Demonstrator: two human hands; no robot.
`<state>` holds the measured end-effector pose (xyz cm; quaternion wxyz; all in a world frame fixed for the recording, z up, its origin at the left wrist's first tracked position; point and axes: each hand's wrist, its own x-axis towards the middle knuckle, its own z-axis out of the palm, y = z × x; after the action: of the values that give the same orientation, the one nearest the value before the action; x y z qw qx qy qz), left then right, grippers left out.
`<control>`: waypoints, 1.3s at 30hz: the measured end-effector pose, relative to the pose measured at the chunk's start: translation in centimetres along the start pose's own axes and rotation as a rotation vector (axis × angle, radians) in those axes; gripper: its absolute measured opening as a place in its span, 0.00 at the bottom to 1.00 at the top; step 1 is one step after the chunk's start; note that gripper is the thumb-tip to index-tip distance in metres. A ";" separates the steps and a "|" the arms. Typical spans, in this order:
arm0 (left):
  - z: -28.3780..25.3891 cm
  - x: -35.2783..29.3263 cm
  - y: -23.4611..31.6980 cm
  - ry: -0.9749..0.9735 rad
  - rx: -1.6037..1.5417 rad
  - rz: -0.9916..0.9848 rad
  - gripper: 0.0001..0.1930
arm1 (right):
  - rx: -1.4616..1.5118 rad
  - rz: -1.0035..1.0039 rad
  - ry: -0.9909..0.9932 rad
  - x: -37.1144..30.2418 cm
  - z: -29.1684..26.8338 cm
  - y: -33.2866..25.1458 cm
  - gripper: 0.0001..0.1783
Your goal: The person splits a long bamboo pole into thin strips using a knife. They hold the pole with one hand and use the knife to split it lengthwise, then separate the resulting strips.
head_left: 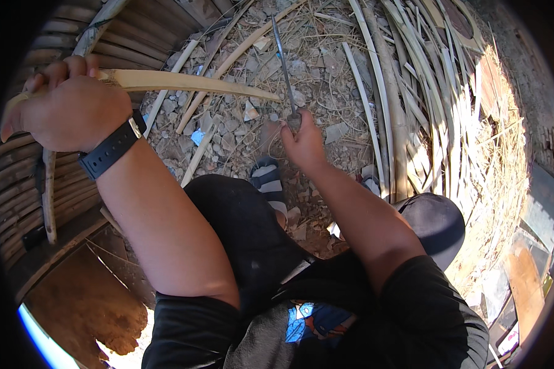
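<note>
At the upper left, my left hand (pixel 74 101) is wrapped round a pale strip of split bamboo (pixel 184 82). The strip reaches rightward from my fist and narrows toward its tip, close to my right hand. A black watch is strapped on my left wrist. Near the middle, my right hand (pixel 303 140) grips the handle of a long, narrow-bladed knife (pixel 281 52). Its blade points away from me, just past the tip of the strip. The blade and the strip look close together, but I cannot tell whether they touch.
Many long bamboo strips (pixel 434 92) are heaped at the right, beside a pile of shavings (pixel 498 166). Rubble and straw cover the ground (pixel 231 132). A slatted bamboo wall (pixel 135 40) stands at the left. My sandalled foot (pixel 268 181) rests below the knife.
</note>
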<state>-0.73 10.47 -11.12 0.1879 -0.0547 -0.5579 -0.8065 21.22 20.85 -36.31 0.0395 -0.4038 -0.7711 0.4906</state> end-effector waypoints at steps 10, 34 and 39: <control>-1.3 2.0 -1.1 -0.076 -0.070 -0.022 0.44 | -0.265 0.195 -0.213 0.1 0.2 6.1 0.25; -1.6 2.5 -2.5 -0.121 -0.084 -0.062 0.44 | 0.170 0.051 0.028 0.0 -1.6 -1.5 0.25; -0.7 1.1 -1.4 -0.065 -0.030 0.052 0.41 | -0.092 0.149 -0.179 -1.4 -0.8 1.4 0.26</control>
<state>-2.16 10.01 -12.30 0.1898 -0.0984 -0.5498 -0.8074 23.37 20.75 -36.52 -0.0844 -0.4160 -0.7612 0.4903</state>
